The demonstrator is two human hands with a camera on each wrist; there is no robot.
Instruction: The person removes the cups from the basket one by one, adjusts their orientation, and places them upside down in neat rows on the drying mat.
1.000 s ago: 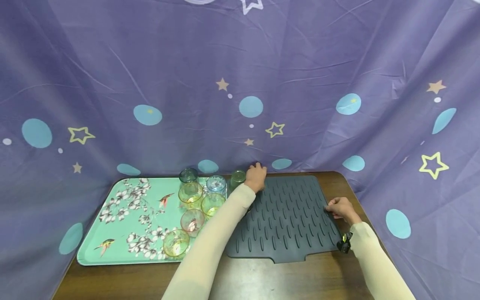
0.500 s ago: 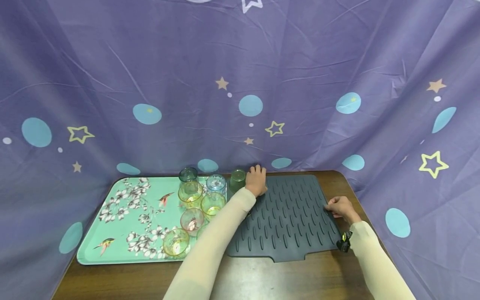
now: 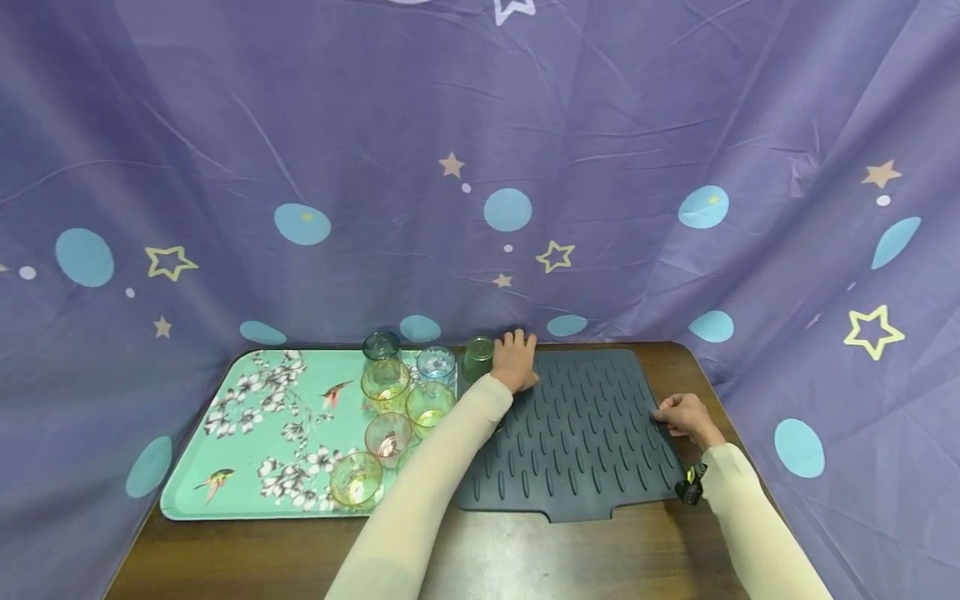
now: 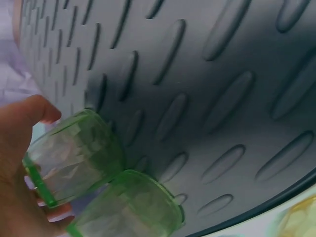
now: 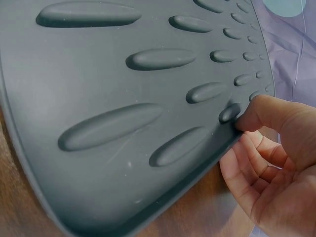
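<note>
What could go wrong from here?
1. The left hand is around a green glass right beside another one; a nudge could knock them together.
2. The right hand pinches the mat's edge; a tug might shift both glasses.
3. The left sleeve crosses over the tray's right side; pulling back low could clip the glasses there.

Purple curtain [image 3: 375,125] behind desk [image 3: 637,562], hanging in soft folds, creased in places. Print on curtain: pale blue ovals [image 3: 507,210], some with tiny yellow star inside; yellow star outlines [image 3: 555,257]; solid peach stars [image 3: 452,165]; small white dots [image 3: 466,188]; white star outline [image 3: 513,8] cut off at top edge. Desk brown, wood-grained, far right corner rounded, pale sheen [image 3: 517,554] toward front. Right wrist view: curtain again, blue oval at top.
</note>
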